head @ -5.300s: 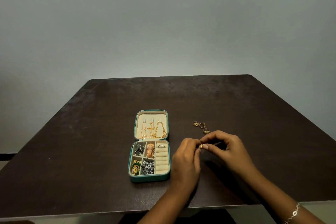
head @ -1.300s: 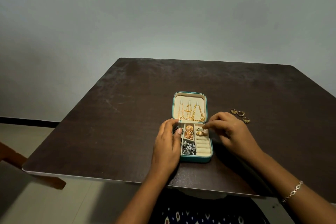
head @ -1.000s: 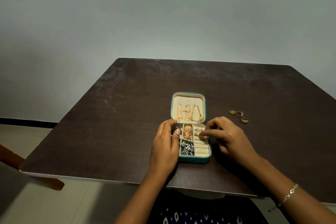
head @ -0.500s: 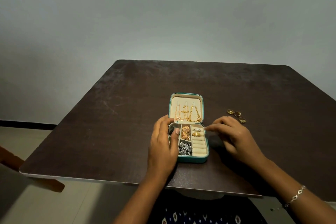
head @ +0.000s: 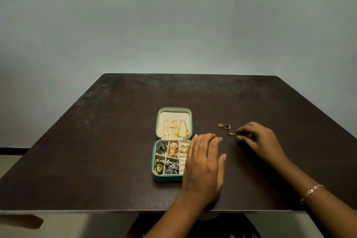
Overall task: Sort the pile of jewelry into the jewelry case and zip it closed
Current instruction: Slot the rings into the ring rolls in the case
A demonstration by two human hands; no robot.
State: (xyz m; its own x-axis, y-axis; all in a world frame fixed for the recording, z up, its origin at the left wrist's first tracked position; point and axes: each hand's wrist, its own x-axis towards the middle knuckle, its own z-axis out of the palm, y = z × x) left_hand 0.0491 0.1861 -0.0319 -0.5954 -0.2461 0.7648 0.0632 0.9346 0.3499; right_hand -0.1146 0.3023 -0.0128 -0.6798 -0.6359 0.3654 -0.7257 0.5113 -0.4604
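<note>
Your right hand (head: 257, 139) pinches narrow at the nearest of three rings (head: 231, 132) lying right of the open case (head: 157, 177) — not yet gripped — while your left hand (head: 204, 164), fingers flat and empty, rests along the case's right edge, likely steadying it

The dark brown worktop (head: 119, 141) carries an open teal jewelry case (head: 166, 178) near the middle of its near edge, the lid laid flat toward the far edge. Three gold rings (head: 226, 126) lie bare on the worktop toward the right edge, close together and well apart from the case.
</note>
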